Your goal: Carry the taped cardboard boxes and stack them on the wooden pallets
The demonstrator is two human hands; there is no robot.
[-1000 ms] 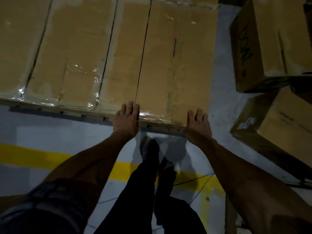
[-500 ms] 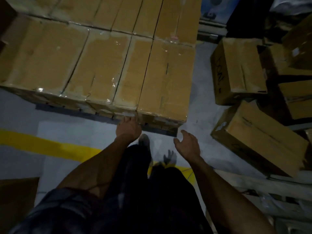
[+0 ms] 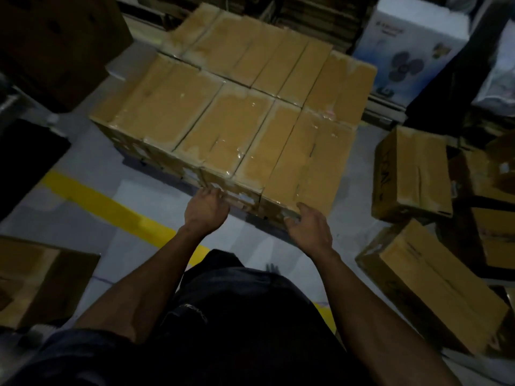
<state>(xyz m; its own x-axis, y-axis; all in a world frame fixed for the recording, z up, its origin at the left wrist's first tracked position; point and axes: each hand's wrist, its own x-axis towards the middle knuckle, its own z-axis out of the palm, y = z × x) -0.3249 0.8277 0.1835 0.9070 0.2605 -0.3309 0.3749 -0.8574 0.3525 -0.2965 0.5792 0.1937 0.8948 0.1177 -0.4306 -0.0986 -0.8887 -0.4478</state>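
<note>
Several taped cardboard boxes (image 3: pixel 228 118) lie packed side by side in one flat layer, filling the middle of the view. What they rest on is lost in shadow. The nearest box on the right (image 3: pixel 306 162) has its front end toward me. My left hand (image 3: pixel 207 210) is at the front face of the row, fingers loosely bent against the cardboard. My right hand (image 3: pixel 309 227) hovers at the front corner of the right-hand box, fingers spread and holding nothing.
Loose cardboard boxes lie on the floor at the right, one near (image 3: pixel 429 291) and one farther back (image 3: pixel 412 174). A white fan carton (image 3: pixel 412 43) stands at the back right. A yellow floor line (image 3: pixel 106 204) runs across, and another box (image 3: pixel 36 280) sits at the left.
Both hands lay on the top front edge of the right box, then came off it. My head has risen and pulled back, showing the whole layer; the hands now sit by its front face.
</note>
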